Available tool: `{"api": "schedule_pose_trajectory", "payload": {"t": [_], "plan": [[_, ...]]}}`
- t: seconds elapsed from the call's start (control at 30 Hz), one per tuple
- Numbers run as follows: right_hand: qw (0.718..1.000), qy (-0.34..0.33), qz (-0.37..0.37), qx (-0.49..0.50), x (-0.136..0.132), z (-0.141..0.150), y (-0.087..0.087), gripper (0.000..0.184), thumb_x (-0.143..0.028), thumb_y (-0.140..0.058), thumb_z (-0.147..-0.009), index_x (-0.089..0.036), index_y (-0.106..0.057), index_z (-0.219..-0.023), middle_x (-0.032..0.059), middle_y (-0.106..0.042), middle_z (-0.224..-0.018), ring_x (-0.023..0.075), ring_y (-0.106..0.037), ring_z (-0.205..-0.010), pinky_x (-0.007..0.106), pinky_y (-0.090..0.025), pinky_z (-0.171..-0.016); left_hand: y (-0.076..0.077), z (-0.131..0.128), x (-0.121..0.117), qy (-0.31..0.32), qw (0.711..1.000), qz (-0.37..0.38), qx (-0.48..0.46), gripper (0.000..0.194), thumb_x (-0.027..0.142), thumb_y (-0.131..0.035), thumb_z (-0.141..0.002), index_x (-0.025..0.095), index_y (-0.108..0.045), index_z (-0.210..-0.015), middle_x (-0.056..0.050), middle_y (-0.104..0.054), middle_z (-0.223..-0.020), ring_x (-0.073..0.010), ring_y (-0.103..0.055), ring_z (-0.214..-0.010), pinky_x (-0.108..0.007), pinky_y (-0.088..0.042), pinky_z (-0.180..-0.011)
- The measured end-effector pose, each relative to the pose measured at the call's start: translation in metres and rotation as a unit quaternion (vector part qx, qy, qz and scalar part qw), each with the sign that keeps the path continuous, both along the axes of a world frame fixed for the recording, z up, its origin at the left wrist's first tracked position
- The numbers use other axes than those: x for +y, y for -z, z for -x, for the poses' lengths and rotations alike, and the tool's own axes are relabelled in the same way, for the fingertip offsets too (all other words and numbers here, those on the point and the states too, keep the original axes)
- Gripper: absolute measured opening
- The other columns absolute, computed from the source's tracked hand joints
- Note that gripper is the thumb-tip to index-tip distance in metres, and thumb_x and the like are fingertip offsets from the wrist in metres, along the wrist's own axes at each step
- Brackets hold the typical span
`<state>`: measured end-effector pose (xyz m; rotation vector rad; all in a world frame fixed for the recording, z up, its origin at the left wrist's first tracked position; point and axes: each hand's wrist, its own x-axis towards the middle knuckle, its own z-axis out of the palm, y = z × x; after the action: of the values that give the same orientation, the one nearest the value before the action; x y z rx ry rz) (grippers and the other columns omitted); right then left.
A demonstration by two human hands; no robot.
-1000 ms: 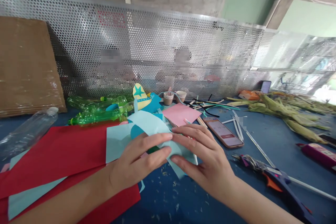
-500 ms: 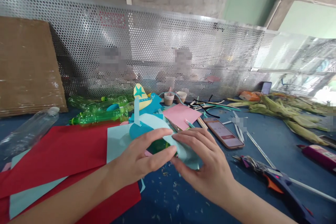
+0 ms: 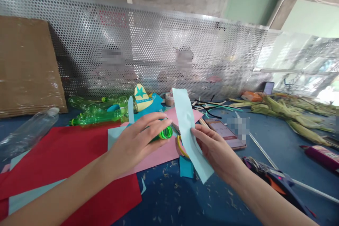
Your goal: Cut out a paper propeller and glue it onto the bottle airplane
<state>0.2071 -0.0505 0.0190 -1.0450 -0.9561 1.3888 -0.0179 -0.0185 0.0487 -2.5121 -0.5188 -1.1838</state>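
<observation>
Pale-blue strip [image 3: 189, 132], pinched in right fingers [image 3: 203, 134], slants toward counter's [image 3: 169, 203] far edge, part-hiding scissors [image 3: 180, 147]; left fingers [image 3: 153, 130] clasp rightward-facing green bottle [image 3: 164, 134].

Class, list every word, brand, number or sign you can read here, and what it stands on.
None can be read with certainty:
Smartphone screen: marks too blurred.
Purple bottle label: too blurred.
Glue gun sticker: too small.
Pale-blue paper strip in the right hand: no writing visible.
Yellow cutout: a teal star, no words.
</observation>
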Motion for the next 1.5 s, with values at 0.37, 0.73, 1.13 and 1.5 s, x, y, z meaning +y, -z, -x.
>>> {"api": "schedule_pose_trajectory", "payload": {"t": [0.37,0.73,1.13,1.5], "plan": [[0.956,0.121,-0.198,-0.177,-0.001,-0.002,-0.006,0.014,-0.034,-0.076,-0.073,-0.022,-0.075,-0.081,0.0008,-0.069,-0.074,0.0155,-0.060,-0.063,0.027,-0.050,-0.053,-0.002,-0.007,-0.005,-0.001,0.997,0.069,-0.016,0.026,0.025,-0.058,-0.096,0.021,-0.055,-0.121,-0.006,-0.072,-0.112,-0.0201,-0.065,-0.112,-0.044,-0.046,-0.109],[0.747,0.197,-0.482,-0.413,-0.010,0.016,-0.081,0.010,-0.019,-0.064,-0.085,-0.023,-0.073,-0.082,0.0007,-0.070,-0.075,0.0127,-0.064,-0.057,0.026,-0.056,-0.054,-0.037,-0.004,-0.013,0.049,0.948,0.221,-0.224,0.024,0.026,-0.067,-0.089,0.024,-0.059,-0.112,-0.005,-0.071,-0.111,-0.0206,-0.072,-0.099,-0.029,-0.063,-0.076],[0.749,0.020,-0.443,-0.491,0.011,0.030,-0.115,0.013,-0.018,-0.061,-0.086,-0.024,-0.073,-0.089,-0.0015,-0.079,-0.085,0.0178,-0.074,-0.073,0.030,-0.059,-0.066,-0.025,-0.011,-0.006,0.067,0.911,0.277,-0.300,0.064,0.019,-0.078,-0.076,0.027,-0.040,-0.127,0.000,-0.067,-0.095,-0.0194,-0.073,-0.084,-0.035,-0.063,-0.077],[0.700,-0.004,-0.523,-0.485,0.013,0.028,-0.093,0.025,-0.015,-0.052,-0.094,-0.026,-0.069,-0.108,0.0064,-0.068,-0.121,0.0218,-0.066,-0.110,0.040,-0.056,-0.093,-0.035,-0.002,-0.008,-0.077,0.972,0.128,-0.180,0.039,0.033,-0.075,-0.083,0.029,-0.059,-0.118,-0.002,-0.059,-0.098,-0.0164,-0.064,-0.074,-0.035,-0.059,-0.068]]}}
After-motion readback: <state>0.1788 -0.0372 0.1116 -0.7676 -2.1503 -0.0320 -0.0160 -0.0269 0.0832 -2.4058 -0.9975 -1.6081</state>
